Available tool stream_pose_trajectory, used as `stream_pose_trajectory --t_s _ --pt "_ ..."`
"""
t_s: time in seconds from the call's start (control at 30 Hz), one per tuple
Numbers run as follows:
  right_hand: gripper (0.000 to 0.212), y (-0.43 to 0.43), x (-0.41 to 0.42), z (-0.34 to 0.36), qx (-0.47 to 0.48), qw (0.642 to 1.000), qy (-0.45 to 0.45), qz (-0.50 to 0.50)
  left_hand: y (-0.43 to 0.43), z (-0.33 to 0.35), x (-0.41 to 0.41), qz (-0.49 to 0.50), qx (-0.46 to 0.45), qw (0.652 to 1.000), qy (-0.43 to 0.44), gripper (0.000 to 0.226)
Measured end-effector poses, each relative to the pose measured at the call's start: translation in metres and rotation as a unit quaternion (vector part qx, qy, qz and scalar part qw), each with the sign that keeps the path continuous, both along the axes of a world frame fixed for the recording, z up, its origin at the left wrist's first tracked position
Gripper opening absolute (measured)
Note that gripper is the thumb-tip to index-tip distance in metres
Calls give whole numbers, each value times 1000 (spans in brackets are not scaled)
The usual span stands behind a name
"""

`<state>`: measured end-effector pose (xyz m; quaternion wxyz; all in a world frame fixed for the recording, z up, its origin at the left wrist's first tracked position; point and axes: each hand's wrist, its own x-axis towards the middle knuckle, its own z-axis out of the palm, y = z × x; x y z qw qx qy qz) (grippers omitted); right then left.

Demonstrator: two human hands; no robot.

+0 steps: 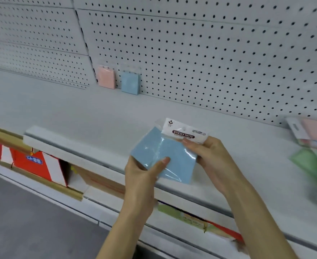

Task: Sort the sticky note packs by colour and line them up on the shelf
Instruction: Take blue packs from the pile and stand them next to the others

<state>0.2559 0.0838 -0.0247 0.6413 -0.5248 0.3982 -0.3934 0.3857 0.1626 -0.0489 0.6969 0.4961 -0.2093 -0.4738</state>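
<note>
Both of my hands hold a blue sticky note pack [174, 154] in clear wrap above the front edge of the white shelf [79, 109]. My left hand [144, 171] grips its lower left corner, thumb on the front. My right hand [208, 156] pinches its right side just under the white "STICKY NOTE" header. At the back of the shelf a pink pack [106, 77] and a blue pack [130, 83] stand side by side against the pegboard [210, 53].
A blurred pile of loose packs, pink [316, 135] and green [309, 163] among them, lies on the shelf at the far right. Red and white boxes [36, 165] sit on the lower shelf. Grey floor shows at the bottom left.
</note>
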Motion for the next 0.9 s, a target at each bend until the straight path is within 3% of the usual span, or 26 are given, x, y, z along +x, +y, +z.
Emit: stream_pose_trajectory --t_s 0.37,0.6,0.73,0.9 --pt "27 -50 176 -17 56 997 -36 -26 -68 -4 179 43 -21 998 36 55" --pt "29 -71 220 -29 34 998 55 9 -110 -17 230 44 -15 998 42 46" --pt "36 -110 230 -42 0 994 83 -78 -136 -27 265 67 -16 997 31 39" --pt "39 -166 225 -60 -82 963 182 -178 -174 -44 316 130 16 991 -36 17"
